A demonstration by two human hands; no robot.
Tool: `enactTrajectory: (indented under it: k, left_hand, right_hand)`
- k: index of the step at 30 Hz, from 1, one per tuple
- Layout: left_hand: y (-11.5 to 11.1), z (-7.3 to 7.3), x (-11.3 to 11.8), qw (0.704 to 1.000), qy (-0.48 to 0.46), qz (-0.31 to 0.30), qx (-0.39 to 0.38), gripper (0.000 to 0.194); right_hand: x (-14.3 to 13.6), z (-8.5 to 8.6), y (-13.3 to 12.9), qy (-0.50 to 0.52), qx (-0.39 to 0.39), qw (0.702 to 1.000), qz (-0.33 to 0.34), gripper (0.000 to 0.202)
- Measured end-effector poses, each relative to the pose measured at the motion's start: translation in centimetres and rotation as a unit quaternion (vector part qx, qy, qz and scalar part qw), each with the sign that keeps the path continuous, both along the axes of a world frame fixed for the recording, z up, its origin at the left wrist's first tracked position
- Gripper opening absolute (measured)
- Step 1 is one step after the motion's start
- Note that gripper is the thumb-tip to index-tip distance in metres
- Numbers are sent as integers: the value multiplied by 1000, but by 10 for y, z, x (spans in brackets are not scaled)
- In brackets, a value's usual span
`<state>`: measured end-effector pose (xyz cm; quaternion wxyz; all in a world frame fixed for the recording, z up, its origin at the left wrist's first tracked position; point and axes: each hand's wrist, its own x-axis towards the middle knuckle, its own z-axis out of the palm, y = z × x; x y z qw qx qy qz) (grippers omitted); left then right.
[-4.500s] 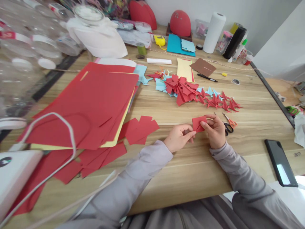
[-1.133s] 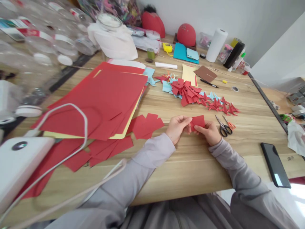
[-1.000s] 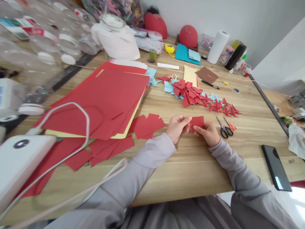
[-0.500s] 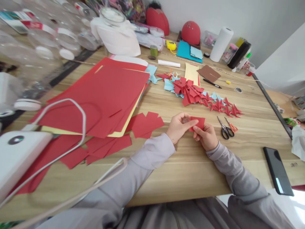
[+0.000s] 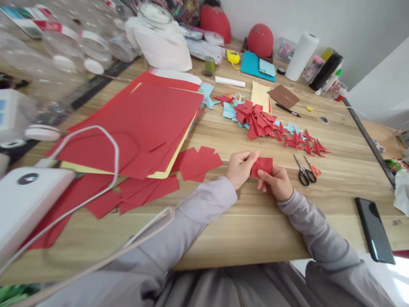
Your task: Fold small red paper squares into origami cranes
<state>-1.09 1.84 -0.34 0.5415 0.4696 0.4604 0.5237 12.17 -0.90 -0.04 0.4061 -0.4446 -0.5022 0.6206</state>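
Observation:
A small red square of paper (image 5: 266, 163) is held above the wooden table, between my two hands. My right hand (image 5: 278, 182) pinches its lower right part, thumb on top and fingers beneath. At the paper's left edge, my left hand (image 5: 242, 167) is closed with thumb and forefinger pressed together on it. Just beyond the hands spreads a pile of folded red paper pieces (image 5: 255, 117), with small red paper cranes (image 5: 295, 138) at its right end. Loose red paper squares (image 5: 198, 164) lie left of my left hand.
Black-handled scissors (image 5: 306, 175) and small orange scissors (image 5: 315, 168) lie right of my hands. Large red sheets (image 5: 153, 115) are stacked at left, beside a white device (image 5: 41, 192) with a cable. A phone (image 5: 373, 230) rests near the right front edge. Plastic bottles (image 5: 64, 42) crowd the far left.
My left thumb has drawn back from the paper's face to its left edge. My right hand keeps its pinch. The whole view has shifted slightly.

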Motion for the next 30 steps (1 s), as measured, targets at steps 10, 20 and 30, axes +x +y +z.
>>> enactTrajectory:
  k: [10,20,30]
  left_hand:
    - [3,-2,-1,998,-48,-12,-41,54]
    - [-1,7,-1,990,-91,-100,-48,35]
    - [2,-4,-4,992,-86,-90,-36,45]
  right_hand:
    - [1,-5,1,17,-22,999,-16,35]
    - [2,-6,3,46,-11,999,-21,28]
    - [2,-2,2,22,-6,1000,21,28]
